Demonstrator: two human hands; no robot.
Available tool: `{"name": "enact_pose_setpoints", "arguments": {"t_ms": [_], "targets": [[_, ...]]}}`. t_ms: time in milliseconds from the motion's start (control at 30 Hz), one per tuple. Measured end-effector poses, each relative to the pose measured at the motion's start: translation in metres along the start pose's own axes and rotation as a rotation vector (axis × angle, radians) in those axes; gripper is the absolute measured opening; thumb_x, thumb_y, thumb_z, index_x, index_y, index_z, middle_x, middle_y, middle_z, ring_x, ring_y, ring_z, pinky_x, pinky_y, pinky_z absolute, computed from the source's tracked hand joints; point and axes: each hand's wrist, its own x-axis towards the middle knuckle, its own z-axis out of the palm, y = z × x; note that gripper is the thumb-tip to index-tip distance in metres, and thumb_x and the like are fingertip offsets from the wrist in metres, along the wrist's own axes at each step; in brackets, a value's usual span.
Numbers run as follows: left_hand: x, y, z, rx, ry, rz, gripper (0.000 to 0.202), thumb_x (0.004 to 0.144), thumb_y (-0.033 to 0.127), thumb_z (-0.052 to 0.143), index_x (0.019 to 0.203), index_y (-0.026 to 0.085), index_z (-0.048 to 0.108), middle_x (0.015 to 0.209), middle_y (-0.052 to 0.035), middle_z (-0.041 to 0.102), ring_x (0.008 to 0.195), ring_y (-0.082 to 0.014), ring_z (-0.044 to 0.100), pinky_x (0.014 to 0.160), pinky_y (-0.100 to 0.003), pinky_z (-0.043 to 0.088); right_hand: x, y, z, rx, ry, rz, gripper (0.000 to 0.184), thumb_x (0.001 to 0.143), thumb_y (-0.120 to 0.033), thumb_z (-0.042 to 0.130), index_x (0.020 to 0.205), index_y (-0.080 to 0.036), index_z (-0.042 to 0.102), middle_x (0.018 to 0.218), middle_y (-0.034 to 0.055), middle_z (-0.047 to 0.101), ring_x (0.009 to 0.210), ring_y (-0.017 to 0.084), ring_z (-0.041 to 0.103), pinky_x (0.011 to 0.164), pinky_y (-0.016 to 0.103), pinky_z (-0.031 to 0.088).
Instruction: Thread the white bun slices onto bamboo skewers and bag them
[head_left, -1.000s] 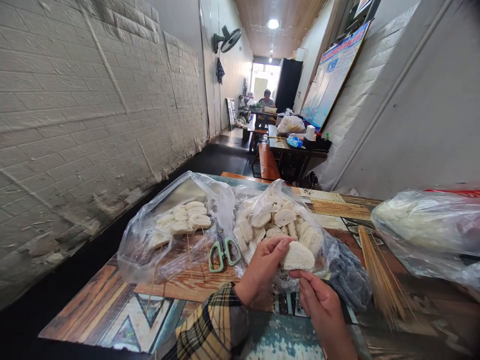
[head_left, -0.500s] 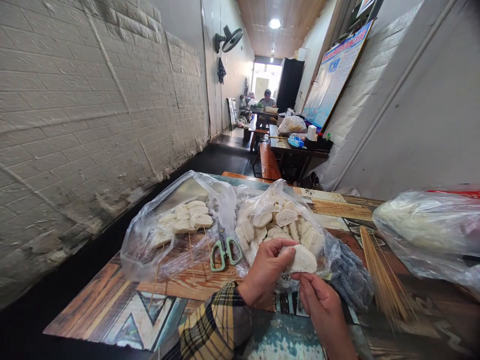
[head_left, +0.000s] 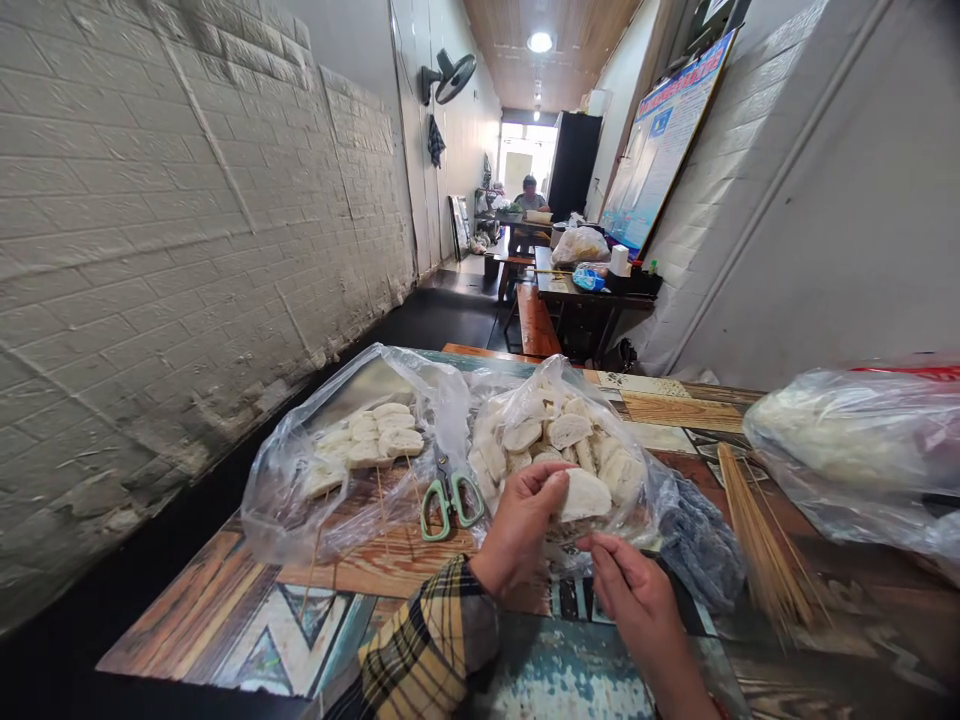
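Tabletop (head_left: 570, 670); slice (head_left: 588, 496) partly behind left fingers (head_left: 553, 488)

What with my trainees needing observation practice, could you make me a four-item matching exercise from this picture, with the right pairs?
1. Scissors
2. Left hand
3. Thin sticks
4. Fan

A. Mounted high up
B. Tan, bundled, splayed at one end
C. Partly light green
D. Gripping a pale slice

Right pairs: 1-C, 2-D, 3-B, 4-A
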Motion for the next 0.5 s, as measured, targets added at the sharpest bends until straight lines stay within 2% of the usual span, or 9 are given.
{"name": "enact_pose_setpoints", "arguments": {"t_ms": [100, 300, 500], "targets": [[0.000, 0.001, 0.000, -0.018, -0.007, -0.004, 0.039, 0.066, 0.046, 0.078, 0.089, 0.014, 0.075, 0.076, -0.0047, 0.068, 0.071, -0.0140, 0.056, 0.067, -0.024, 0.041, -0.001, -0.002, 0.001, -0.020, 0.044, -0.019, 0.048, 0.086, -0.059, 0.055, 0.090, -0.016, 0.075, 0.043, -0.0055, 0.045, 0.037, 0.009, 0.039, 0.037, 0.021, 0.031], [-0.001, 0.000, 0.001, -0.041, -0.016, 0.000, 0.035, 0.064, 0.041, 0.081, 0.085, 0.014, 0.075, 0.076, -0.0040, 0.068, 0.071, -0.0134, 0.056, 0.068, -0.024, 0.041, -0.003, -0.011, 0.002, -0.075, 0.113, -0.083, 0.042, 0.083, -0.058, 0.060, 0.090, -0.021, 0.079, 0.047, 0.0000, 0.055, 0.044, 0.015, 0.050, 0.039, 0.023, 0.037], [-0.002, -0.011, 0.003, 0.015, -0.025, -0.005, 0.035, 0.065, 0.042, 0.080, 0.084, 0.014, 0.074, 0.079, -0.0044, 0.068, 0.072, -0.0132, 0.055, 0.068, -0.024, 0.041, -0.002, -0.007, 0.001, -0.092, 0.157, -0.088, 0.040, 0.082, -0.057, 0.061, 0.087, -0.022, 0.080, 0.053, 0.0040, 0.062, 0.047, 0.017, 0.053, 0.040, 0.025, 0.039]]}}
